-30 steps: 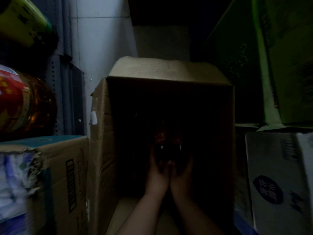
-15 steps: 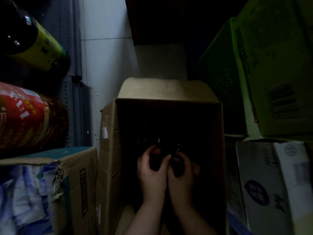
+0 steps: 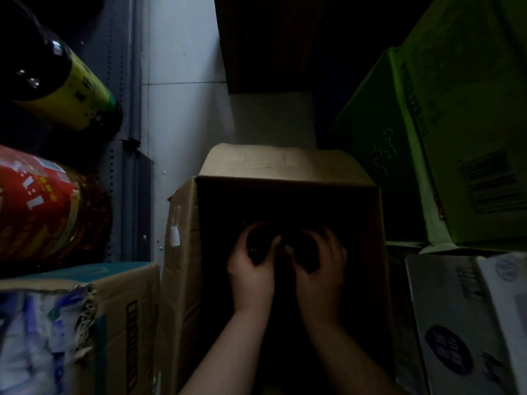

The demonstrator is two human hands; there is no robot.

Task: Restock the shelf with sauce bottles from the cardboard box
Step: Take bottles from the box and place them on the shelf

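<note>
Dim storage corner, pale tiled wall (image 3: pixel 182 115) behind the open cardboard box (image 3: pixel 182 280), the landmark here. Left of the box, on a shelf, a red-labelled jar (image 3: pixel 48 206), and above it a dark bottle with yellow label (image 3: pixel 71 95). Right of the box, green cartons (image 3: pixel 456 138). Inside the box, deep in shadow: left hand (image 3: pixel 251 269) curled round a dark sauce bottle (image 3: pixel 258 242), right hand (image 3: pixel 319 266) beside it, curled over another dark shape, probably a second bottle. Nothing carried out of the box yet; apparently early, lifting and shelving both left.
</note>
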